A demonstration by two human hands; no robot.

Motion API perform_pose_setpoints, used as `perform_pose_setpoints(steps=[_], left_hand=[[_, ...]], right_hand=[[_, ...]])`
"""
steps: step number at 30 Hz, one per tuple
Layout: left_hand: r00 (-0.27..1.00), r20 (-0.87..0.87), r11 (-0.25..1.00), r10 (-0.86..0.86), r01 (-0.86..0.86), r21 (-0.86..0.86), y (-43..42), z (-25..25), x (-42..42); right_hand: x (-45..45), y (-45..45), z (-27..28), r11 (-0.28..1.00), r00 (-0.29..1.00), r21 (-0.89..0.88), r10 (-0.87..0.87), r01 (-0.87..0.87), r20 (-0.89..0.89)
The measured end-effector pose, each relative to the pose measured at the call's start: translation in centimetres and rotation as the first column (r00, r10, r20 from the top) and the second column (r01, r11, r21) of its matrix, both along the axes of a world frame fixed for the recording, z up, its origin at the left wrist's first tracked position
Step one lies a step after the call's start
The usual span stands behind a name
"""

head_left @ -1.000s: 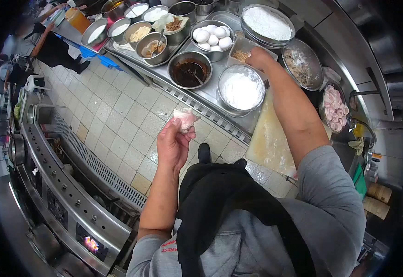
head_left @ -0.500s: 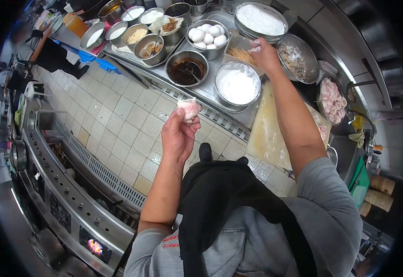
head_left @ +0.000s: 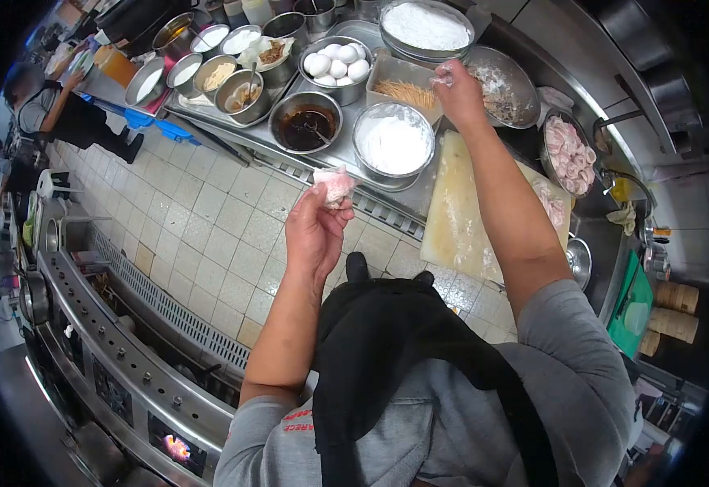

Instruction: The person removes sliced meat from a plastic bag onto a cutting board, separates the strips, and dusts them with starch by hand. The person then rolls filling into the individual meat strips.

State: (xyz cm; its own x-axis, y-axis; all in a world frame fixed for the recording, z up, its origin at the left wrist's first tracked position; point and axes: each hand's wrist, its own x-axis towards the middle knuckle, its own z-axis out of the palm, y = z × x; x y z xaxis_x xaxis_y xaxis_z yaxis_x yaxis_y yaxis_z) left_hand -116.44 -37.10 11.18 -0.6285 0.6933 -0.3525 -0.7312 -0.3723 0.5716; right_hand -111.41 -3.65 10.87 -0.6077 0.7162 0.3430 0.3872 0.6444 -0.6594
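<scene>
On the table [head_left: 346, 156] before us, we had a sauce bowl [head_left: 306, 101] left of the powder bowl [head_left: 392, 173], a cutting board [head_left: 454, 207] to its right, and sticks [head_left: 404, 91] in a container [head_left: 395, 67] behind it.

The meat [head_left: 336, 185] is pink and white, the sauce [head_left: 296, 127] brown (nearly black).

Right grip [head_left: 461, 96] contents unclear, cutting board [head_left: 456, 207] partly hidden

The left hand [head_left: 314, 234] is raised, thumb and fingers [head_left: 340, 216] closed in a pinch, with the wrist [head_left: 301, 280] and forearm [head_left: 280, 345] behind them. The right arm [head_left: 510, 191] stretches farther forward than those fingers, ending in the right hand [head_left: 461, 97], curled and whitened near its fingertips.
</scene>
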Motion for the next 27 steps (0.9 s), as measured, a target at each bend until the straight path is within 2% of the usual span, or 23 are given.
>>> perform_pose_setpoints(steps=[3, 9, 13, 19, 21, 23, 25, 27], left_hand=[[1.000, 0.019, 1.000, -0.008, 0.008, 0.023, -0.1, 0.0, 0.3], [0.999, 0.043, 1.000, 0.013, -0.013, 0.001, -0.6, -0.6, 0.2], [1.000, 0.022, 1.000, 0.006, -0.006, -0.006, -0.7, -0.7, 0.0], [1.000, 0.027, 1.000, -0.009, 0.009, -0.004, 0.0, -0.2, -0.4], [1.000, 0.020, 1.000, -0.013, 0.013, -0.012, 0.3, -0.2, -0.4], [1.000, 0.017, 1.000, -0.022, 0.022, -0.008, 0.5, -0.2, -0.5], [0.999, 0.013, 0.999, -0.035, 0.035, -0.005, 0.8, -0.1, -0.6], [0.999, -0.002, 0.999, -0.035, 0.035, 0.008, 1.0, 0.0, -0.5]], right_hand=[[0.3, 0.4, -0.1, 0.998, 0.999, -0.045, -0.035, 0.037, 0.030], [0.7, 0.8, -0.9, 0.997, 0.996, -0.015, -0.069, 0.070, 0.050], [0.6, 0.1, -0.8, 0.998, 1.000, -0.062, -0.022, 0.021, -0.007], [0.3, -2.9, 2.7, 0.999, 0.999, -0.051, 0.016, -0.018, -0.052], [0.7, -5.3, 3.9, 0.953, 0.981, -0.276, 0.076, -0.123, -0.176], [1.9, -9.7, 5.2, 0.883, 0.939, -0.393, 0.129, -0.255, -0.319], [3.0, -13.8, 5.9, 0.764, 0.815, -0.427, 0.215, -0.484, -0.538], [3.8, -16.2, 5.6, 0.781, 0.830, -0.417, 0.222, -0.465, -0.512]])
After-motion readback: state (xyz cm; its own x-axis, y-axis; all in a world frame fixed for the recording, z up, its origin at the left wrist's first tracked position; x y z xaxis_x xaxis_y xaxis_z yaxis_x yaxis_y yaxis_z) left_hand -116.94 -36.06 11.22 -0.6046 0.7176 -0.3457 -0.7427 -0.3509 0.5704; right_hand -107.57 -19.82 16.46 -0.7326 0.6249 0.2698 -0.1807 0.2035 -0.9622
